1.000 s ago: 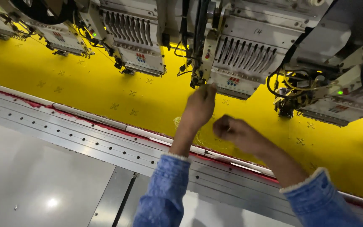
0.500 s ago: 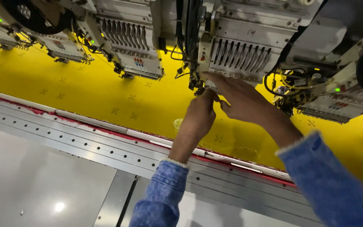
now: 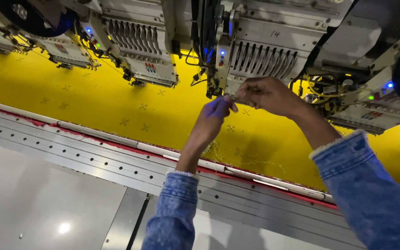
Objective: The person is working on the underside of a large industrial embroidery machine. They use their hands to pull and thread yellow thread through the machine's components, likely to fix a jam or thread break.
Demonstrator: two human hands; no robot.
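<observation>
Both my hands are raised to the lower edge of the middle embroidery head (image 3: pixel 265 51), a white machine unit with a row of dark needle slots. My left hand (image 3: pixel 214 115) reaches up with fingertips pinched close under the needle bars. My right hand (image 3: pixel 267 95) comes in from the right, fingers curled and pinched at the same spot, touching the left fingertips. Whether a thread runs between the fingers is too fine to tell. Below them lies yellow fabric (image 3: pixel 116 102) stitched with small cross motifs. Both arms wear blue denim sleeves.
More embroidery heads (image 3: pixel 140 46) hang in a row to the left and right (image 3: pixel 376 111), with wires and small lit lamps. A metal rail with holes (image 3: pixel 93 157) and a red-edged frame bar (image 3: pixel 237 173) border the fabric. A grey table surface (image 3: pixel 38 208) lies nearest me.
Both hands rose from over the fabric to the needle area of the middle head. The right hand moved up and left to meet the left fingertips. The view shifted closer.
</observation>
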